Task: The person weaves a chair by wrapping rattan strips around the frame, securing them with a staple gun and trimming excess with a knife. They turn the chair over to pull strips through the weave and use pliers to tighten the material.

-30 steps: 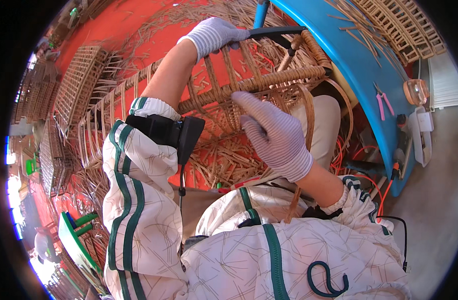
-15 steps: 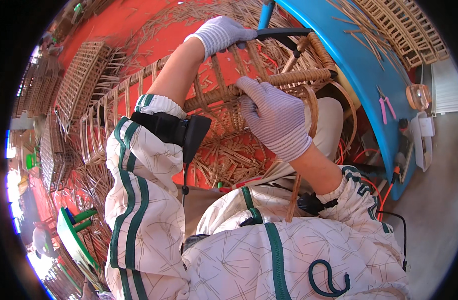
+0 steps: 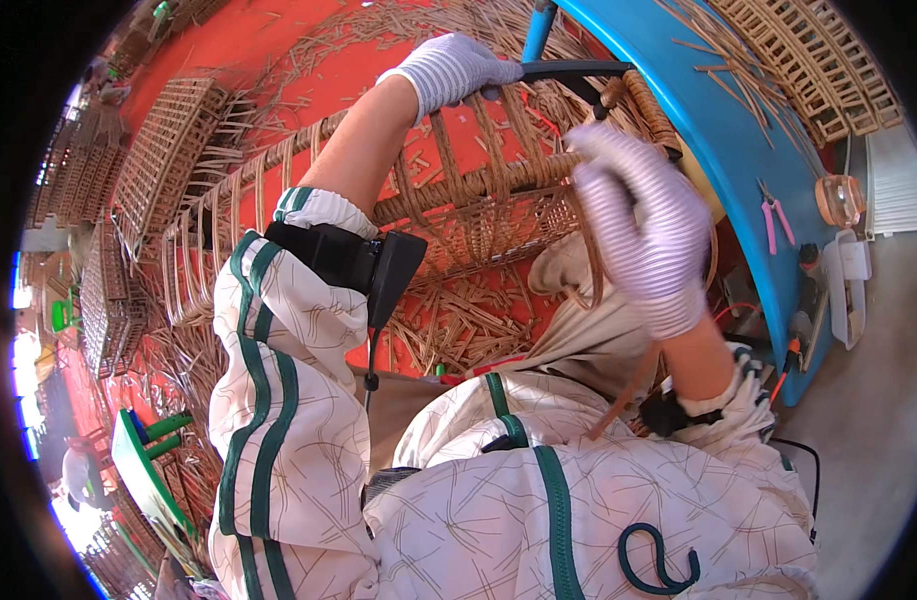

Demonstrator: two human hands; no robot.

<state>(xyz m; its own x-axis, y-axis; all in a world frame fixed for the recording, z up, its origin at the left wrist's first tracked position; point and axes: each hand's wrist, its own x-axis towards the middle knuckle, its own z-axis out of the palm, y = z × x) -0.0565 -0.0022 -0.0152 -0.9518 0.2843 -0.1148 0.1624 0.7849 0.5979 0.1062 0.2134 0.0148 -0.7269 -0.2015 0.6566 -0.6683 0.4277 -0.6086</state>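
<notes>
In front of me a brown woven rattan basket [image 3: 457, 188] lies tilted, its open ribs and wrapped rails facing me. My left hand [image 3: 451, 72], in a grey-striped white glove, closes over its far rail beside a curved black bar [image 3: 574, 68]. My right hand [image 3: 654, 225], gloved alike, is raised by the basket's right end, thumb and fingers pointing up-left. Motion smears its fingers, so I cannot tell whether they hold anything. A loose rattan strip [image 3: 627, 392] slants from below the right wrist to my lap; another strip [image 3: 591, 245] hangs beside the thumb.
A blue table [image 3: 724, 150] curves along the right, bearing pink-handled pliers [image 3: 776, 218] and loose strips. More woven baskets [image 3: 169, 165] stand at the left, and another [image 3: 809, 60] at the top right. Rattan scraps [image 3: 469, 325] litter the red floor. A green stool [image 3: 149, 470] is at the lower left.
My right hand has left the near wrapped rail and swung right, toward the basket's end. The loose strip has shifted with it. My left hand stays almost in place on the far rail.
</notes>
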